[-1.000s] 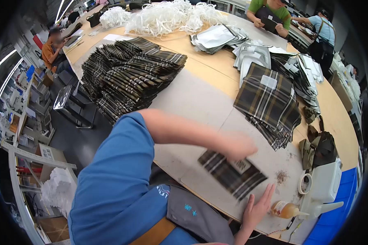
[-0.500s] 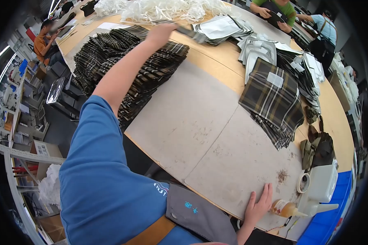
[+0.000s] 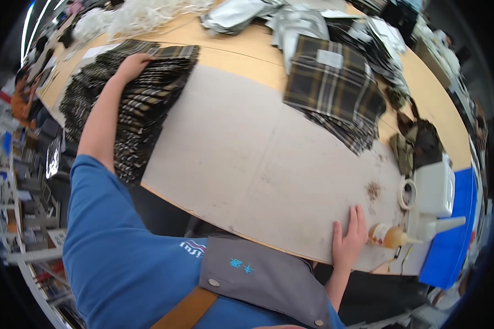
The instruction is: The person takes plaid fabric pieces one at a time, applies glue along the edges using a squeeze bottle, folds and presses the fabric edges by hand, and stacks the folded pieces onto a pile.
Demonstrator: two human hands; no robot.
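Observation:
My left hand (image 3: 133,67) reaches over the large stack of plaid cloth pieces (image 3: 134,118) at the left, its fingers closed on a plaid piece at the top. Palm down on the grey board (image 3: 219,148), my right hand (image 3: 350,239) lies with its fingers stretched out and holds nothing. Just right of it a bottle of amber liquid (image 3: 387,236) rests on its side. Farther back on the right stands a second plaid pile (image 3: 335,82), with a pale label (image 3: 330,58) on its top piece.
White strips (image 3: 148,16) and silvery pieces (image 3: 241,15) lie at the back. A tape roll (image 3: 407,194), white container (image 3: 434,188), blue bin (image 3: 450,236) and dark cloth bundle (image 3: 422,140) are at the right. A seated person (image 3: 22,104) is visible far left.
My left hand has carried a plaid piece from the board before me to the large left stack. My right hand stays on the board. The view has shifted.

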